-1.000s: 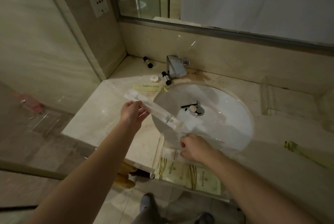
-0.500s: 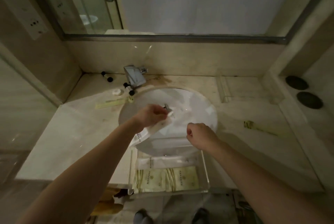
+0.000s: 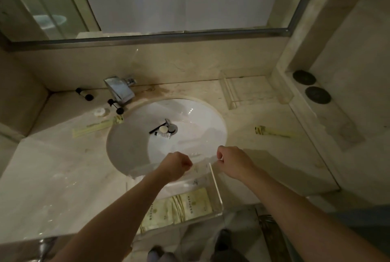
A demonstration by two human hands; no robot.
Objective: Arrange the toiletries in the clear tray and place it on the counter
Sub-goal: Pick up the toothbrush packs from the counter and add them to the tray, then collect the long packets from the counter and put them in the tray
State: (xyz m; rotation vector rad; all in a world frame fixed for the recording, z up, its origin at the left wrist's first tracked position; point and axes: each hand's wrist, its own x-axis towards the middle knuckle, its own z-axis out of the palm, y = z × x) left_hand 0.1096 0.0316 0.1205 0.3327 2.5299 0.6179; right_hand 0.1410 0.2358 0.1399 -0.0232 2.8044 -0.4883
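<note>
Now that the long white packet I carried has dropped into the clear tray (image 3: 215,187) at the counter (image 3: 52,166) edge, my left hand (image 3: 176,165) and right hand (image 3: 233,161) hover fisted, seemingly empty; farther off, more toiletries wait in the sink (image 3: 190,114).

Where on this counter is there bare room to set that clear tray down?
Widest bare patch: the counter left of the sink, in front of the yellow packet. Another lies right of the sink, in front of the second packet. Around the faucet it is crowded with small bottles.
</note>
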